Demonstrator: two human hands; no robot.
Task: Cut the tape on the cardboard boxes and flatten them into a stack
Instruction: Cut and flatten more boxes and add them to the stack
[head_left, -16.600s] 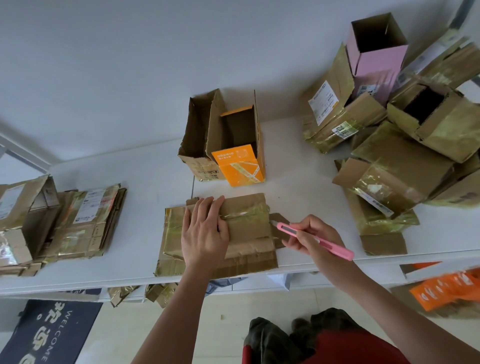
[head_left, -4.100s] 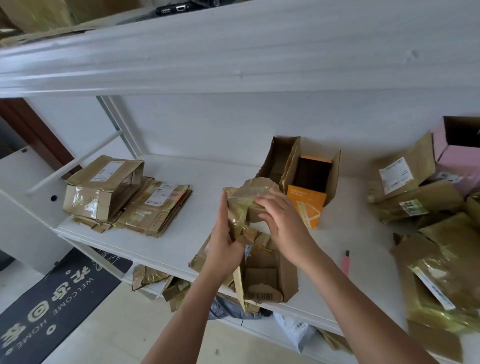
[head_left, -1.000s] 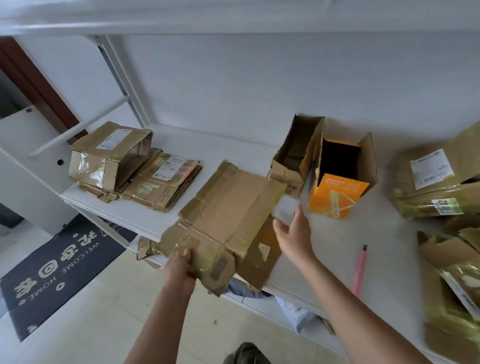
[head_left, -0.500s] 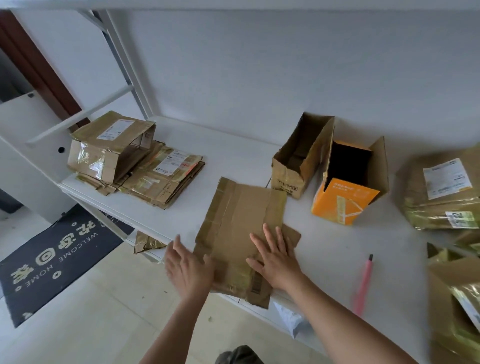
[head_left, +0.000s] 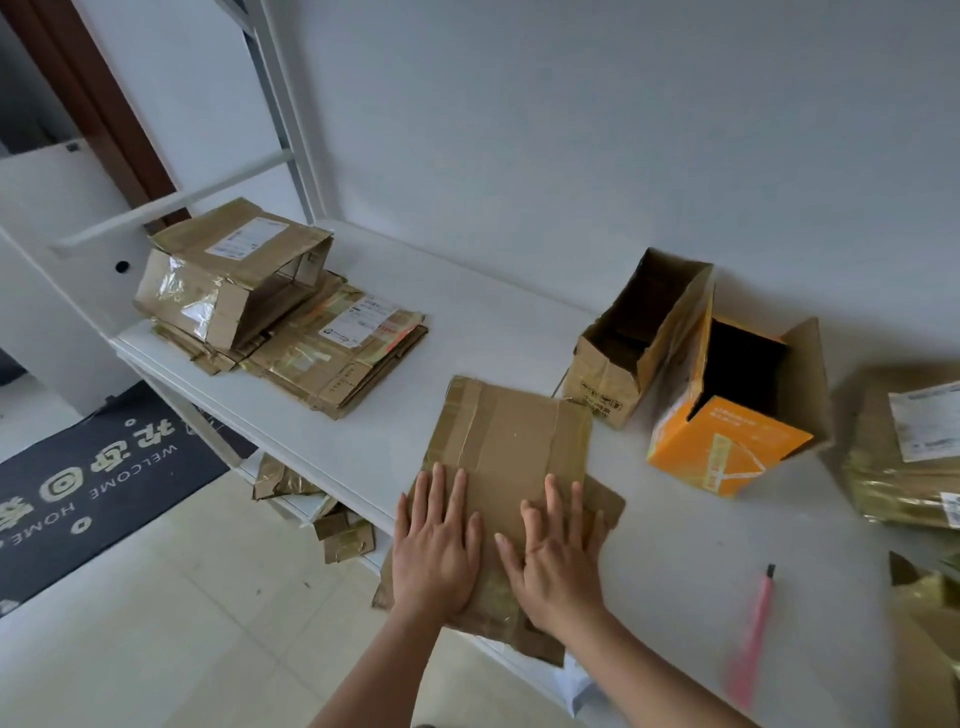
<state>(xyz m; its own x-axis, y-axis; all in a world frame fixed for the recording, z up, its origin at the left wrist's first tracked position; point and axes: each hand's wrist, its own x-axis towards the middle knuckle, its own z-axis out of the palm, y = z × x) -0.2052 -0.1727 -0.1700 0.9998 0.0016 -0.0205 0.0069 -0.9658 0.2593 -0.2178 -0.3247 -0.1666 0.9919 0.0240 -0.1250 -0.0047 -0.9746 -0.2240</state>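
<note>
On the white shelf (head_left: 467, 332), both flat hands, left hand (head_left: 436, 551) and right hand (head_left: 558, 564), fingers straight, press the flattened box (head_left: 511, 447) at its front edge; next, carry it to the stack (head_left: 332, 358).

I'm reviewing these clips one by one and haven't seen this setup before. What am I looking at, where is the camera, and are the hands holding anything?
No machine here: a person wears a camera on the head, looking down at their own hands. The left hand and right hand press flat on a flattened cardboard box at the front edge of a white shelf. Neither grips anything. Further left lies a stack of flattened boxes with a half-collapsed box on top. Behind stand an open brown box and an orange box. A pink cutter lies at right.
</note>
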